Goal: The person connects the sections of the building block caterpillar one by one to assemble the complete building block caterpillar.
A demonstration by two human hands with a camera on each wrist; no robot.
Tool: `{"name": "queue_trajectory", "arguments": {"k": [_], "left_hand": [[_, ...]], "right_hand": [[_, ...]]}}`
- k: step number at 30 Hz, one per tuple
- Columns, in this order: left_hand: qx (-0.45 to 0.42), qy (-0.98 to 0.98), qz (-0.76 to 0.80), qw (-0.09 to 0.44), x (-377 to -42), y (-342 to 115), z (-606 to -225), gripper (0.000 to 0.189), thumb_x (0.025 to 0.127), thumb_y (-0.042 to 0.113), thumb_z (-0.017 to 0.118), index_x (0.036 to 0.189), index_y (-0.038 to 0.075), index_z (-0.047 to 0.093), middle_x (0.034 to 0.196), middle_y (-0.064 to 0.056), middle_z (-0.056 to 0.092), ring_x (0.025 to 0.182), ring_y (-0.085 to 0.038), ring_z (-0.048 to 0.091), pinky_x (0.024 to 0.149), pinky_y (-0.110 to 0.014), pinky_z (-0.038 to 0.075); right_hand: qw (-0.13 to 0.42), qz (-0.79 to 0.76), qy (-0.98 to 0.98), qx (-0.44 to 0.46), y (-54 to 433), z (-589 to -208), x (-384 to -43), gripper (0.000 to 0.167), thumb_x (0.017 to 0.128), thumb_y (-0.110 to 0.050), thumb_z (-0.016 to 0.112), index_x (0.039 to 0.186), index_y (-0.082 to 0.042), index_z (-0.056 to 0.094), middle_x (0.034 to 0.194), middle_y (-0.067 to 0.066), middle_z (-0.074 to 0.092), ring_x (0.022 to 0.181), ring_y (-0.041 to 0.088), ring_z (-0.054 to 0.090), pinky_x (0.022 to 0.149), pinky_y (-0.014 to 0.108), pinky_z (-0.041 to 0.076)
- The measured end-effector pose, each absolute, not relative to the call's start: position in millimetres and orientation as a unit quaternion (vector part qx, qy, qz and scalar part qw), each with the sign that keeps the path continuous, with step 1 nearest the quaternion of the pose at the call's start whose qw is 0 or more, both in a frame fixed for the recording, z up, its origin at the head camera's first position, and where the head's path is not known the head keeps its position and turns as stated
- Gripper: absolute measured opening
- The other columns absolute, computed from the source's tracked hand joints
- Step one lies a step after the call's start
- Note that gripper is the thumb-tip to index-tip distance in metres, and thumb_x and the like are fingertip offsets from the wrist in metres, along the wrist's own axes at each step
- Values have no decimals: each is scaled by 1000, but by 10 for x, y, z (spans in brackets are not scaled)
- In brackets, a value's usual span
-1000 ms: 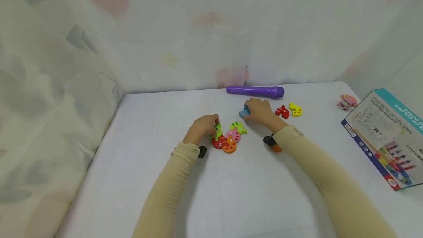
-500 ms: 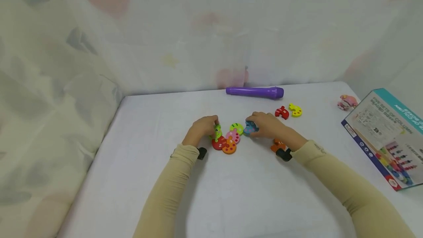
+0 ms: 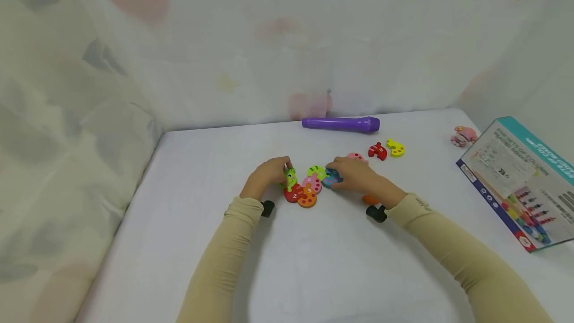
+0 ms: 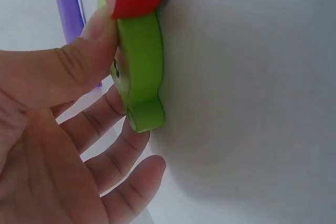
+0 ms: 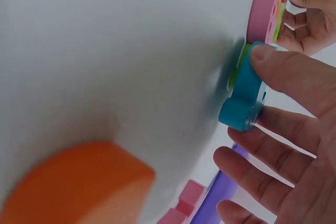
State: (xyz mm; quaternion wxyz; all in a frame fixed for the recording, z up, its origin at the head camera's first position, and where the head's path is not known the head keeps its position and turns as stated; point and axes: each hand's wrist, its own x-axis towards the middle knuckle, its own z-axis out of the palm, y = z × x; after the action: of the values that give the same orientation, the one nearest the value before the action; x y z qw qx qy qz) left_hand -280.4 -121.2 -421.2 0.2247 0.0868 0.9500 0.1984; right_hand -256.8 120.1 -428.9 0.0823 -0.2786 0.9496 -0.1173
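My left hand [image 3: 269,176] pinches a green caterpillar-head puzzle piece [image 3: 291,178] with a face on it; the left wrist view shows the thumb on its face. Joined to it runs a curved chain: a red piece marked 2 [image 3: 293,194], an orange piece [image 3: 307,198], a pink piece [image 3: 312,184] and a green striped piece [image 3: 316,172]. At the chain's right end, my right hand [image 3: 360,176] holds a blue puzzle piece [image 5: 244,85] between thumb and fingers. The blue piece is against the green striped one; whether they interlock I cannot tell.
Loose red [image 3: 377,151], yellow [image 3: 395,147] and pink [image 3: 357,156] pieces lie beyond my right hand. An orange piece [image 3: 370,200] is partly under the right wrist. A purple microphone [image 3: 341,123] lies at the back; a pink toy [image 3: 464,136] and a box [image 3: 515,183] are at right.
My right hand has brought the blue piece nearer and down against the green striped piece, then slightly left. The left hand stays on the green head. The view has shifted slightly.
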Motion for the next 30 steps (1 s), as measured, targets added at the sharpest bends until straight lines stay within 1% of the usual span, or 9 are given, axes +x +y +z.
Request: {"name": "queue_trajectory", "arguments": {"k": [6,10,12,16,21,27,28,30], "left_hand": [[95,946,225,215,-2811,-1243,-4273,38,79,7,70,114,12,56,113,-10,56,95,-22,52,86,-37,45],[93,947,238,195,-2796,-1310,-4333,41,79,9,71,118,12,58,114,-9,56,99,-23,52,90,-38,44],[93,946,248,186,-2781,-1345,-4350,44,78,9,71,120,12,59,114,-10,56,101,-23,52,91,-39,43],[102,942,270,171,-2752,-1408,-4368,47,78,8,71,123,10,59,112,-11,57,101,-24,52,90,-38,43],[103,938,291,156,-2712,-1447,-4384,45,79,10,71,122,9,60,110,-10,57,98,-23,52,88,-38,44],[93,934,312,144,-2653,-1422,-4401,41,81,11,69,121,9,61,108,-9,58,97,-23,52,88,-38,44],[90,934,315,143,-2648,-1423,-4409,41,81,12,69,121,9,61,107,-8,57,97,-23,52,87,-38,44],[89,934,319,138,-2640,-1425,-4420,41,81,12,70,120,9,61,107,-8,57,97,-23,52,87,-38,44]], "right_hand": [[84,-105,954,-270,1186,-4337,-2544,55,80,-35,70,126,-7,56,115,10,58,98,23,54,87,43,45],[75,-101,954,-273,1194,-4319,-2517,57,80,-34,70,129,-8,54,117,11,57,101,24,54,88,42,45],[70,-111,955,-267,1229,-4284,-2499,58,80,-33,71,130,-9,53,119,11,56,104,25,53,89,44,45],[55,-139,960,-236,1382,-4204,-2467,56,80,-30,71,130,-12,53,122,9,55,110,26,51,91,46,44],[38,-169,964,-202,1658,-4130,-2440,55,82,-26,70,131,-10,52,121,12,55,109,28,52,91,47,44],[19,-185,968,-170,1951,-4074,-2413,49,85,-19,66,130,-5,51,128,18,50,121,37,42,97,54,35],[13,-185,968,-169,1981,-4071,-2424,49,85,-18,66,129,-4,51,128,19,50,121,37,42,97,55,35],[-1,-191,967,-167,2042,-4065,-2452,47,85,-15,66,128,-3,52,125,19,52,116,36,47,95,54,38]]}}
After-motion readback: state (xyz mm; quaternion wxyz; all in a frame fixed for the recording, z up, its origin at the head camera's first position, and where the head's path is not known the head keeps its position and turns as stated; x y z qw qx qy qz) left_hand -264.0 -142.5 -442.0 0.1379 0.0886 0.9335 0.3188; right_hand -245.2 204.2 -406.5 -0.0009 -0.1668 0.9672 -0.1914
